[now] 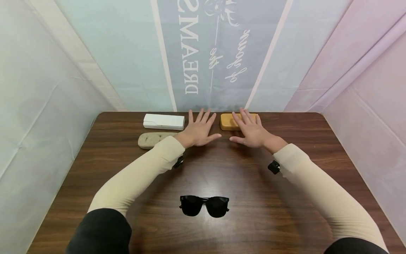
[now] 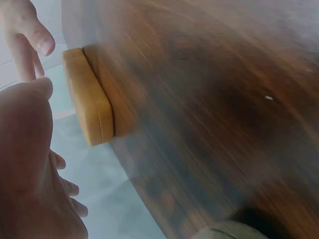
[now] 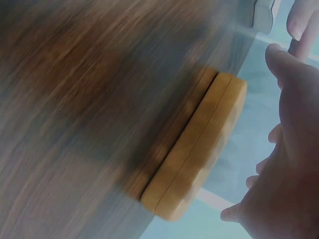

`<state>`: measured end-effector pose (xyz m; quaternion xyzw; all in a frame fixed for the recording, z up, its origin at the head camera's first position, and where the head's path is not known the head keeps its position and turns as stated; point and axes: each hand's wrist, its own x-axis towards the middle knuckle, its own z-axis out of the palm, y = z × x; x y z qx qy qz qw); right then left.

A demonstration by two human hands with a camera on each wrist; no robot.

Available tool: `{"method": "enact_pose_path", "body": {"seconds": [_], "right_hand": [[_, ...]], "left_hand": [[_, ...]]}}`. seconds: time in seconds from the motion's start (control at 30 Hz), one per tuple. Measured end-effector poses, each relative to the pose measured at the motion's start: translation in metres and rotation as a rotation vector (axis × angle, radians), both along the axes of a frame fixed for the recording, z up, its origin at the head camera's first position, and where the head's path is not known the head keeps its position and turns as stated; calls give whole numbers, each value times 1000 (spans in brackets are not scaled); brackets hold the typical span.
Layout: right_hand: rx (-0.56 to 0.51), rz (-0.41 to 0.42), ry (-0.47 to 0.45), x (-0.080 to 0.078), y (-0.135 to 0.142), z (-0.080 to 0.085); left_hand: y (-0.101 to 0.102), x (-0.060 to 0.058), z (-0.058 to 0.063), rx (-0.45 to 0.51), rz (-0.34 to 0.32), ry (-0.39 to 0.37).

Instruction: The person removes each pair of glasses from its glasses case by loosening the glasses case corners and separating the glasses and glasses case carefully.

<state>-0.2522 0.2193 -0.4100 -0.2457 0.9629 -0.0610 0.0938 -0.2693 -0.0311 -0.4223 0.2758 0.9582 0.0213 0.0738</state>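
Note:
My left hand [image 1: 198, 131] is held out with its fingers spread, between the white case and the yellow-orange case. It holds nothing. The right hand [image 1: 252, 132] reaches out the same way, overlapping the yellow-orange case [image 1: 226, 122] in the head view. In the right wrist view, a gap shows between that hand and the yellow-orange case [image 3: 194, 149], which looks closed. Beside the left hand lies a white oblong case [image 1: 164, 121]. Just nearer is a beige rounded case [image 1: 151, 140], its right end hidden by the left forearm. Black sunglasses [image 1: 204, 205] rest nearer the body.
The cases lie along the far edge of a dark wooden table [image 1: 241, 176]. A printed cloth [image 1: 222, 70] hangs directly behind that edge. Pale cloth walls [image 1: 41, 88] stand on the left and right sides. Each wrist carries a small black camera [image 1: 274, 167].

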Motion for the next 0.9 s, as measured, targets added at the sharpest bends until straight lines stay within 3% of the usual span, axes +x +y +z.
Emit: {"method": "enact_pose_path", "body": {"seconds": [0.37, 0.67, 0.9], "right_hand": [[-26, 46, -22, 8, -20, 3], [-26, 90, -12, 12, -40, 1], [-42, 113, -47, 15, -58, -5]], "left_hand": [[-34, 19, 12, 17, -2, -27], [-60, 30, 10, 30, 4, -37], [-83, 38, 8, 74, 40, -89]]}}
